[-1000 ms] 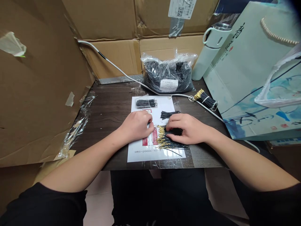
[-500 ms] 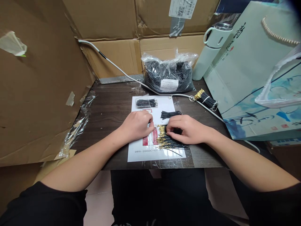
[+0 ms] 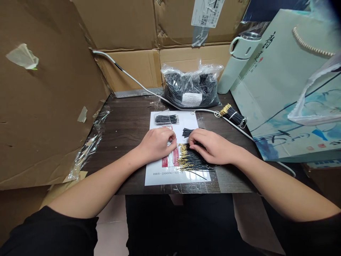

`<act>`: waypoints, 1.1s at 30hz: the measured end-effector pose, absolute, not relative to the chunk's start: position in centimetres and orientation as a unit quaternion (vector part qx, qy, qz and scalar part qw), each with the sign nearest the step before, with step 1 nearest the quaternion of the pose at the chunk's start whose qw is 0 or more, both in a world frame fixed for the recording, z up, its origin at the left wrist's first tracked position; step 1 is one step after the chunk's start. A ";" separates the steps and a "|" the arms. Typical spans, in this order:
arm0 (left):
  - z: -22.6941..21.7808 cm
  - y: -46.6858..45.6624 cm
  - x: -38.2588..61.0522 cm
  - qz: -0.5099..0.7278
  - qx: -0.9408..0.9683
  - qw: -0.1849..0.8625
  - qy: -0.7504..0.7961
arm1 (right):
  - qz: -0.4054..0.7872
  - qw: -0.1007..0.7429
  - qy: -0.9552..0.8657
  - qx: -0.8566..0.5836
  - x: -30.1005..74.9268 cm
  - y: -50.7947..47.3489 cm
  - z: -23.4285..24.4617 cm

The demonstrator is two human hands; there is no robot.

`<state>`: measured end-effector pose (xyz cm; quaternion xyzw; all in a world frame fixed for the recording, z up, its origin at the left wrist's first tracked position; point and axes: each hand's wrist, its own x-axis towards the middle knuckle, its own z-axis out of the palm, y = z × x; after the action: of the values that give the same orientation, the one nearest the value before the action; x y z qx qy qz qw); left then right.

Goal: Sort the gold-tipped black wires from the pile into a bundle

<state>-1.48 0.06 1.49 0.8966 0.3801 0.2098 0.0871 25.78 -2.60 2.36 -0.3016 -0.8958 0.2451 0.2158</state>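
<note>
A spread of short black wires with gold terminals (image 3: 195, 159) lies across the right part of a printed white sheet (image 3: 157, 177). Over the upper edge of these wires is my right hand (image 3: 211, 145), thumb and fingertips pinched together; what sits in the pinch is too small to make out. My left hand (image 3: 158, 144) rests on the sheet's left side, its fingers curled closed, and their content cannot be seen. Behind my right hand lies a bundle of black tubing pieces (image 3: 188, 132), partly covered by it. Further back, a small clear tray (image 3: 166, 118) holds black wires.
A clear bag of black sleeves (image 3: 191, 87) stands at the back. A tied bundle of gold-ended wires (image 3: 233, 114) lies at the right by a white cable (image 3: 138, 83). A pale green bottle (image 3: 237, 64) and a paper bag (image 3: 279, 89) stand at the right; cardboard (image 3: 48, 106) walls the left.
My right hand has lifted slightly back, now covering more of the black tubing bundle, and its fingers are pinched closer. My left hand stays nearly in place. The camera view has tilted slightly.
</note>
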 end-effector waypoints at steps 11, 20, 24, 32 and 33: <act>1.9 -0.4 -0.9 0.282 0.852 0.219 0.383 | 0.251 0.203 -0.895 -0.307 25.8 -2.7 2.2; 0.3 -0.6 0.2 0.349 0.708 0.455 0.413 | 0.192 0.282 -0.884 -0.319 25.8 -2.6 2.0; 0.7 -0.8 0.4 0.358 0.667 0.510 0.409 | 0.141 0.323 -0.871 -0.342 25.9 -2.6 1.7; 1.1 -1.0 0.5 0.376 0.646 0.527 0.405 | 0.126 0.310 -0.867 -0.368 25.9 -2.5 1.5; 1.0 -1.0 0.5 0.377 0.646 0.528 0.402 | 0.125 0.311 -0.867 -0.370 25.9 -2.5 1.5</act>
<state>0.54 -1.02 1.05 0.6463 0.4023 0.3766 0.5279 25.88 -2.48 1.51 -0.3698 -0.8667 0.1248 0.3107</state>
